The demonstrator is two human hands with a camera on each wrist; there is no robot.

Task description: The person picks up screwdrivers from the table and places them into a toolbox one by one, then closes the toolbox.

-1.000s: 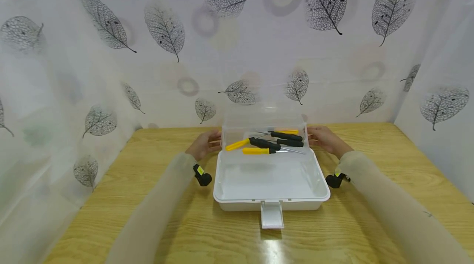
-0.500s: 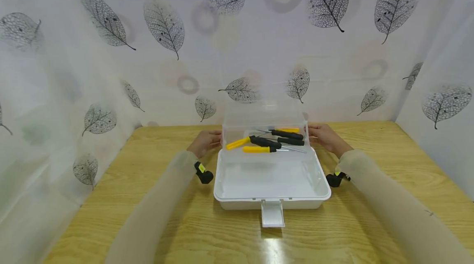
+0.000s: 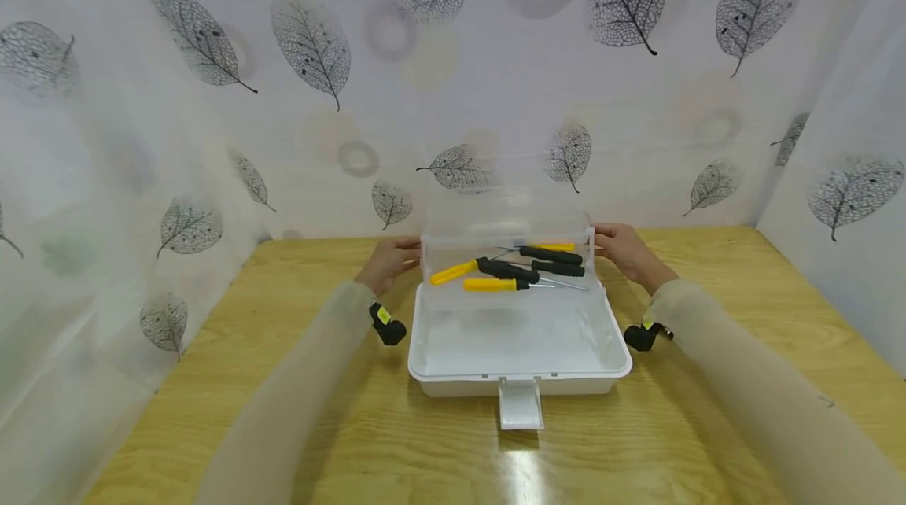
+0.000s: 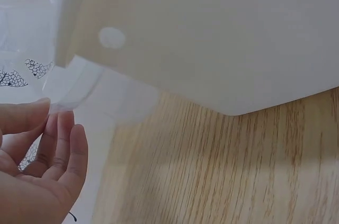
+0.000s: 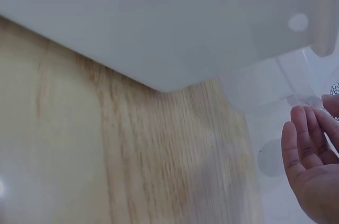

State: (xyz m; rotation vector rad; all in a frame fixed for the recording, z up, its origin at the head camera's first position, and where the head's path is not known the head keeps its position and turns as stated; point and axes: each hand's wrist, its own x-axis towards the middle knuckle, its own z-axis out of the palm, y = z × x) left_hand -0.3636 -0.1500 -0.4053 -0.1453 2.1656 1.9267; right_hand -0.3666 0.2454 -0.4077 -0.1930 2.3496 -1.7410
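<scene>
A white plastic case (image 3: 453, 388) stands open, its front latch (image 3: 520, 403) hanging down. Its translucent lid (image 3: 476, 215) is tipped up at the back. Several screwdrivers with black and yellow handles lie in the rear part, among them a yellow one (image 3: 490, 285) and a black one (image 3: 508, 270). At the lid's left end my left hand (image 3: 388, 263) pinches the clear edge between thumb and index finger, the other fingers loosely bent (image 4: 58, 166). My right hand (image 3: 626, 253) holds the lid's right end; in the right wrist view its thumb and index finger meet at the clear edge.
The case rests on a wood-grain table (image 3: 283, 363). A pale curtain (image 3: 488, 80) printed with leaves hangs behind the table and along both sides. A small black camera (image 3: 387, 326) sits on the left wrist, another (image 3: 642, 337) on the right.
The lid's front edge has risen a little, with the right hand moving slightly up alongside it. Both hands stay at the lid's ends. The head view has tilted slightly.
</scene>
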